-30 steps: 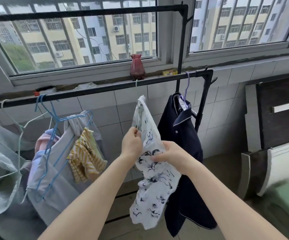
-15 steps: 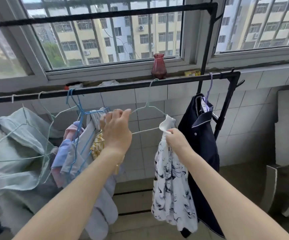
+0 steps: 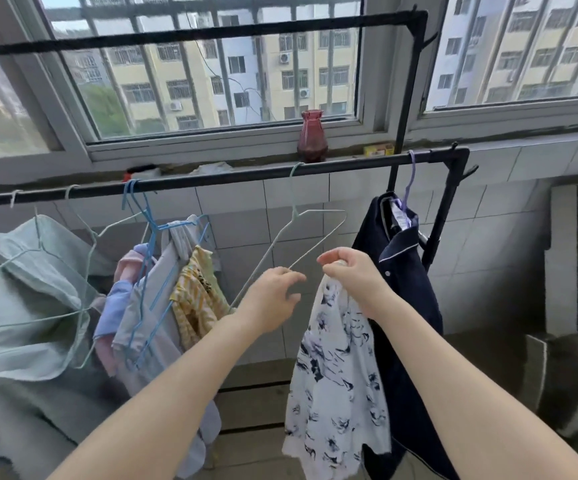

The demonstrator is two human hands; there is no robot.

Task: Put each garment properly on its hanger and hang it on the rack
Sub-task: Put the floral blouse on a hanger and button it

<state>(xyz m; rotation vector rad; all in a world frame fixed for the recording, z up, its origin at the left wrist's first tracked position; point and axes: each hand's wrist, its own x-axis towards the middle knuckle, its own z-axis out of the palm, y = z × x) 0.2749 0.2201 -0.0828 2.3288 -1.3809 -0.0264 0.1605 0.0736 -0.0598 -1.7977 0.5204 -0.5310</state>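
1. Head view, hidden or cut off: the lower rack bar [image 3: 211, 180] runs out of the picture at the left, and the pale green garment [image 3: 21, 299] there is cropped by the left edge. The hem of the navy shirt [image 3: 408, 306] drops below the bottom edge. Where the right hand [image 3: 353, 277] meets cloth, its fingers cover the top of the garment, so the collar or waistband cannot be made out.
2. Whether the left hand [image 3: 273, 297] truly touches the empty wire hanger [image 3: 301, 237] is hard to tell; its fingers are loosely curled and spread just at the hanger's lower wire, not clearly closed round it.
3. Counts: two hands, two black rack bars (the upper bar [image 3: 194, 34] crosses the window), one empty pale hanger hooked on the lower bar, one purple hanger [image 3: 409, 181] carrying the navy shirt, blue hangers [image 3: 145, 244] with a bunch of small clothes, among them one yellow striped piece [image 3: 195, 299]. One red vase [image 3: 312, 136] stands on the sill.
4. The task's thing: the white printed garment [image 3: 336, 375], white with dark blue sketchy motifs, hangs limp and crumpled from the right hand, which pinches its bunched top. It hangs off any hanger, just in front of the navy shirt and right of the empty hanger.
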